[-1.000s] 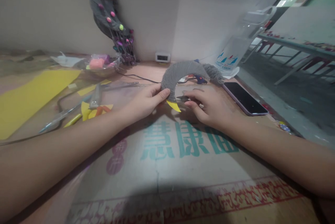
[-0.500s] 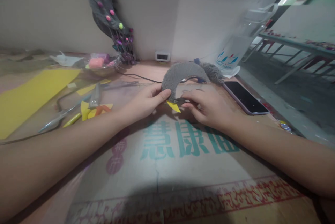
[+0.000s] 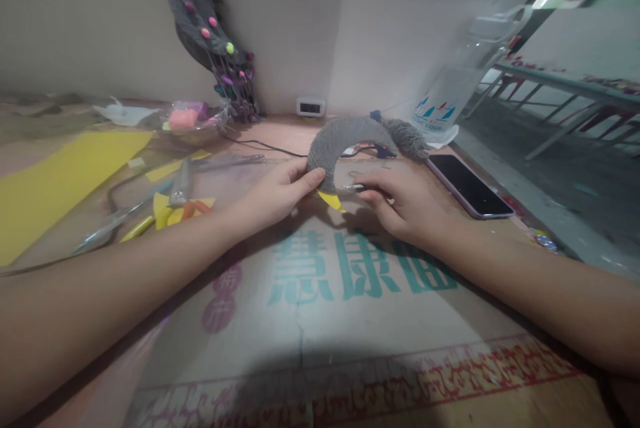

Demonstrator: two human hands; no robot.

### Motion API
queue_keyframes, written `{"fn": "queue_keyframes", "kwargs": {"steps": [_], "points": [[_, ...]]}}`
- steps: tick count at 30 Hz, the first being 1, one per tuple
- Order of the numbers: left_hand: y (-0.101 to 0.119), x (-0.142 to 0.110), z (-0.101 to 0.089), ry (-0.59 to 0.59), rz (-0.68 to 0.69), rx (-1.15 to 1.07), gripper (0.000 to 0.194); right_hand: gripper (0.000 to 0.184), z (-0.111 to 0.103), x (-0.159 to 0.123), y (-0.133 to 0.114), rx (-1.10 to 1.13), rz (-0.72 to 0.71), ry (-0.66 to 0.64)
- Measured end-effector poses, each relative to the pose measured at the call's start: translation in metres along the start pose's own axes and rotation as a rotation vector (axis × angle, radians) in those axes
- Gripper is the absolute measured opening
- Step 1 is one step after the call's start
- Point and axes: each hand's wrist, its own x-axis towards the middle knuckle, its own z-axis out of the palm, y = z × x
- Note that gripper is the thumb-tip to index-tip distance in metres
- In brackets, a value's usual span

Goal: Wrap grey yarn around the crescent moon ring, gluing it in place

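Note:
My left hand (image 3: 287, 198) is closed on the lower left end of a crescent (image 3: 330, 141) wrapped in grey yarn, thumb on top. A pointed yellow piece (image 3: 331, 201) sticks out under that end. Just to the right, my right hand (image 3: 395, 201) pinches a small silver-tipped tool (image 3: 354, 187), mostly hidden by the fingers. Its tip points left at the crescent, a small gap apart. A bundle of grey yarn (image 3: 407, 137) lies by the crescent's far right end.
Printed cardboard (image 3: 310, 321) covers the table under my arms. A phone (image 3: 470, 185) and a clear bottle (image 3: 443, 91) stand right. Left are yellow sheet (image 3: 70, 181), a utility knife (image 3: 182, 183) and yellow scraps. A decorated grey crescent (image 3: 200, 18) hangs on the wall behind a small clock (image 3: 311, 107).
My right hand has drawn slightly right, away from the crescent's end, and the tool's silver tip now shows. My left hand keeps its hold on the crescent.

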Motion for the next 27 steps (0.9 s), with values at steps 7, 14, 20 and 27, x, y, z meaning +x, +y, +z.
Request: {"fn": "queue_keyframes", "kwargs": {"steps": [7, 14, 20, 27], "points": [[-0.002, -0.001, 0.0, -0.001, -0.022, -0.048, 0.039, 0.025, 0.001, 0.001, -0.002, -0.003, 0.034, 0.001], [-0.003, -0.001, 0.0, -0.013, -0.016, -0.081, 0.038, 0.024, 0.011, -0.001, 0.003, -0.017, 0.05, 0.029], [-0.001, -0.001, 0.001, -0.018, 0.013, -0.09, 0.035, 0.025, 0.012, -0.001, 0.002, -0.026, 0.05, 0.061], [0.002, -0.001, 0.001, -0.016, 0.018, -0.065, 0.036, 0.023, 0.003, 0.002, -0.004, -0.08, 0.083, -0.006]]}}
